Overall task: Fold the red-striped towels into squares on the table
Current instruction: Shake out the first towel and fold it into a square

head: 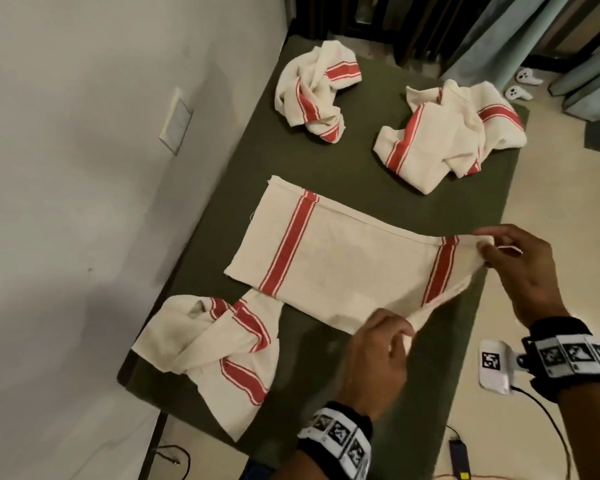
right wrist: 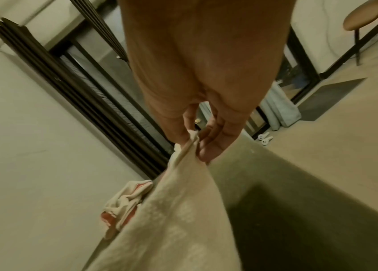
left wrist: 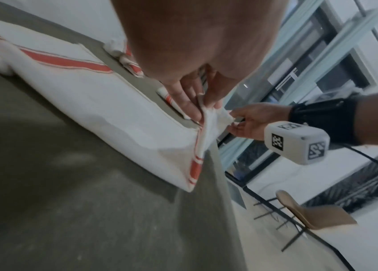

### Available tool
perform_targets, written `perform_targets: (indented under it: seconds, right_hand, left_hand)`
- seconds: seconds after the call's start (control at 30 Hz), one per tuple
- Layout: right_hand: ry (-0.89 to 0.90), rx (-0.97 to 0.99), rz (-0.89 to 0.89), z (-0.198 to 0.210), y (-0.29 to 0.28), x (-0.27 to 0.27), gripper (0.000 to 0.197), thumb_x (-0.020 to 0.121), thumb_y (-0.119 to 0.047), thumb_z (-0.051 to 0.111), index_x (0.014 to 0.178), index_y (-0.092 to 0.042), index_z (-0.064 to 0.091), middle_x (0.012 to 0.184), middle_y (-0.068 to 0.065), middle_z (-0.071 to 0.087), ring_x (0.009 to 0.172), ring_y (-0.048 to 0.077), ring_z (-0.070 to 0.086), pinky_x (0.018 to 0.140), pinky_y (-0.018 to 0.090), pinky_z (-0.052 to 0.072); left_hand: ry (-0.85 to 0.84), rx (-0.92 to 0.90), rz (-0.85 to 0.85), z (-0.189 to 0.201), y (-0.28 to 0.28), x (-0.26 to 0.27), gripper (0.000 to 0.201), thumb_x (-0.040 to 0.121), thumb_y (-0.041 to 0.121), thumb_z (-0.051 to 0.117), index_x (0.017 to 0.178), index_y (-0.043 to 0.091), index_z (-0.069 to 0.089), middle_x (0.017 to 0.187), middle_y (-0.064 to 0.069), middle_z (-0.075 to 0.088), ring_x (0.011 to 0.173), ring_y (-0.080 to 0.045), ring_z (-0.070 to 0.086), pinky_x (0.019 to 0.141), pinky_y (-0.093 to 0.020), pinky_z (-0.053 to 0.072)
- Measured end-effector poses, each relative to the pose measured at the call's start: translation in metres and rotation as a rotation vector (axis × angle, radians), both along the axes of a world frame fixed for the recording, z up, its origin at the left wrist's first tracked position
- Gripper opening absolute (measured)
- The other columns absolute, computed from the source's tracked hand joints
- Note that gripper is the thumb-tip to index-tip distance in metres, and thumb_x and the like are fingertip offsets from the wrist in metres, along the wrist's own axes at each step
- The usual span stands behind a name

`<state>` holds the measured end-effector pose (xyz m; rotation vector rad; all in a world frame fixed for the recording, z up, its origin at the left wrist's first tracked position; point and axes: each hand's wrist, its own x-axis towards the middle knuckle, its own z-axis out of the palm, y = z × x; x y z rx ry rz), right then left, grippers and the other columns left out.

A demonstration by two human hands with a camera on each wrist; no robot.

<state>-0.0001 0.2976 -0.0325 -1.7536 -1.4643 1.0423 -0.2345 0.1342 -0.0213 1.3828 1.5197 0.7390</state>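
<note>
A cream towel with red stripes (head: 343, 261) lies folded in a long rectangle across the middle of the green table (head: 326, 181). My left hand (head: 381, 344) pinches its near right corner, and that pinch shows up close in the left wrist view (left wrist: 200, 110). My right hand (head: 499, 251) pinches the far right corner, lifted a little off the table; the right wrist view shows the cloth (right wrist: 183, 201) hanging from my fingers (right wrist: 206, 146). Three more striped towels lie crumpled: near left (head: 215, 351), far left (head: 316, 91), far right (head: 447, 133).
A wall (head: 84, 202) runs along the table's left side. Curtains (head: 534, 46) and two white controllers (head: 523, 84) are on the floor beyond the far right corner. A stool (left wrist: 315, 214) stands on the floor to the right. Cables (head: 551, 427) trail near the table's front right.
</note>
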Motion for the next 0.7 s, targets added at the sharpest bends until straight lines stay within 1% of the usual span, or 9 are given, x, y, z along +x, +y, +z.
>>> perform_targets:
  seconds: [0.03, 0.07, 0.13, 0.23, 0.3, 0.4, 0.5, 0.57, 0.7]
  right_hand:
    - [0.016, 0.015, 0.045, 0.009, 0.006, -0.015, 0.021, 0.096, -0.009, 0.067, 0.11, -0.021, 0.077, 0.101, 0.008, 0.076, 0.091, 0.032, 0.072, 0.086, 0.056, 0.06]
    - [0.04, 0.022, 0.088, 0.017, 0.012, -0.029, 0.023, 0.096, -0.006, 0.067, 0.111, -0.021, 0.077, 0.1, 0.009, 0.077, 0.087, 0.027, 0.072, 0.084, 0.05, 0.06]
    - [0.07, 0.029, 0.199, 0.029, 0.027, -0.062, 0.028, 0.096, 0.0, 0.066, 0.112, -0.02, 0.076, 0.095, 0.015, 0.076, 0.077, 0.024, 0.07, 0.075, 0.04, 0.058]
    - [0.0, 0.004, 0.307, 0.026, 0.056, -0.114, 0.023, 0.093, -0.006, 0.071, 0.1, -0.026, 0.078, 0.085, 0.014, 0.077, 0.068, 0.021, 0.069, 0.07, 0.036, 0.053]
    - [0.009, -0.049, 0.323, 0.02, 0.074, -0.148, 0.014, 0.09, -0.011, 0.076, 0.093, -0.024, 0.078, 0.088, 0.009, 0.079, 0.071, 0.017, 0.07, 0.076, 0.044, 0.058]
    - [0.054, -0.16, 0.435, 0.017, 0.094, -0.191, 0.022, 0.088, 0.001, 0.077, 0.099, -0.018, 0.076, 0.091, 0.01, 0.078, 0.082, 0.017, 0.075, 0.087, 0.046, 0.058]
    - [-0.038, -0.177, 0.569, 0.01, 0.106, -0.222, 0.028, 0.085, 0.003, 0.077, 0.108, -0.014, 0.076, 0.098, 0.005, 0.079, 0.095, 0.022, 0.076, 0.092, 0.044, 0.06]
    - [-0.164, -0.115, 0.6, 0.005, 0.111, -0.241, 0.027, 0.087, 0.0, 0.075, 0.108, -0.016, 0.076, 0.095, 0.0, 0.079, 0.09, 0.017, 0.077, 0.089, 0.04, 0.061]
    - [-0.234, -0.007, 0.629, 0.0, 0.119, -0.277, 0.025, 0.095, 0.0, 0.067, 0.112, -0.016, 0.073, 0.09, -0.002, 0.074, 0.066, 0.007, 0.073, 0.065, 0.02, 0.06]
  left_hand:
    - [-0.025, -0.022, 0.074, 0.006, 0.005, -0.018, 0.021, 0.099, 0.043, 0.053, 0.103, 0.025, 0.065, 0.116, 0.014, 0.061, 0.113, -0.004, 0.063, 0.096, -0.018, 0.056]
    - [-0.044, -0.027, 0.118, 0.006, 0.007, -0.035, 0.005, 0.101, 0.029, 0.062, 0.101, 0.025, 0.066, 0.11, 0.015, 0.063, 0.106, -0.002, 0.064, 0.09, -0.014, 0.055]
    - [-0.011, -0.003, 0.19, 0.005, 0.013, -0.069, 0.019, 0.095, 0.007, 0.07, 0.099, 0.025, 0.067, 0.103, 0.015, 0.067, 0.099, 0.001, 0.065, 0.084, -0.012, 0.054]
    - [0.016, -0.033, 0.295, -0.001, 0.025, -0.115, 0.024, 0.093, 0.006, 0.072, 0.103, 0.027, 0.066, 0.1, 0.017, 0.069, 0.096, 0.001, 0.067, 0.083, -0.016, 0.057]
    - [0.032, -0.03, 0.37, -0.009, 0.03, -0.143, 0.027, 0.092, 0.005, 0.074, 0.107, 0.026, 0.066, 0.1, 0.017, 0.07, 0.095, -0.001, 0.067, 0.084, -0.017, 0.056]
    - [0.068, -0.056, 0.464, -0.022, 0.035, -0.18, 0.025, 0.091, 0.003, 0.074, 0.105, 0.023, 0.068, 0.099, 0.015, 0.072, 0.094, -0.001, 0.068, 0.086, -0.02, 0.057]
    - [0.081, -0.106, 0.532, -0.034, 0.037, -0.206, 0.022, 0.091, 0.001, 0.074, 0.101, 0.02, 0.071, 0.096, 0.012, 0.073, 0.092, -0.002, 0.069, 0.085, -0.023, 0.059]
    - [0.073, -0.129, 0.573, -0.038, 0.038, -0.217, 0.021, 0.091, 0.001, 0.073, 0.101, 0.019, 0.072, 0.095, 0.01, 0.073, 0.091, -0.003, 0.069, 0.084, -0.023, 0.059]
    - [0.079, -0.158, 0.641, -0.048, 0.044, -0.233, 0.023, 0.091, 0.0, 0.073, 0.1, 0.022, 0.071, 0.094, 0.009, 0.072, 0.091, -0.006, 0.07, 0.082, -0.02, 0.059]
